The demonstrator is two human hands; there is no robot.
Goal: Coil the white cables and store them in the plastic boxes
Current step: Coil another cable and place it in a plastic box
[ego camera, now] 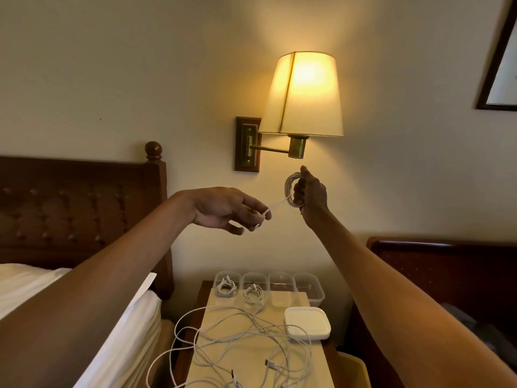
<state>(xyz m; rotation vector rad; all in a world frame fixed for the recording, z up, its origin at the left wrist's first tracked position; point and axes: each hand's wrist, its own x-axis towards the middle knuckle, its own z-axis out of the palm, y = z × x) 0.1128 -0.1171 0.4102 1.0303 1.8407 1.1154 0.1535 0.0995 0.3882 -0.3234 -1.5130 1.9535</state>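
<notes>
Should the left hand [223, 210] tug too hard or lose its pinch on the short free tail, the loops of the thin white charging cable [291, 191] could spring out of the right hand [312, 197]. The left hand reaches rightward, fingertips pinching the tail; the right hand, raised below the lit cream-shaded wall lamp [303, 93], is curled round those loops, well above the row of clear plastic boxes [309, 288].

A bedroom, hotel-like: a lit wall lamp [303, 93] hangs above a narrow nightstand [251, 345], with wooden headboards [81, 203] on either side and a white-sheeted bed [134, 317] below left.
</notes>
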